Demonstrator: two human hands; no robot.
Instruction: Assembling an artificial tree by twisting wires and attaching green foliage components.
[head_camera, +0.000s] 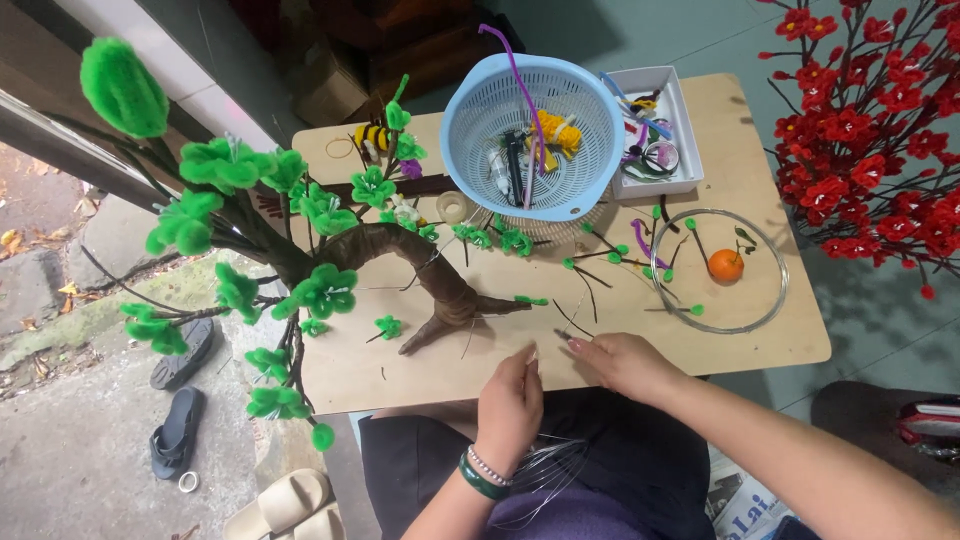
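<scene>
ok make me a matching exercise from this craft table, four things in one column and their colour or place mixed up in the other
Things:
1. colander basket
2. small round fruit
3. craft tree trunk
4. bangle on the left hand

Colour or place:
A. orange, inside the clear glass bowl
B. dark green, around the wrist
C. light blue, at the far side of the wooden table
D. brown, lying on its side with fuzzy green blossoms

Pairs: 1-C, 2-A, 3-D, 4-B
</scene>
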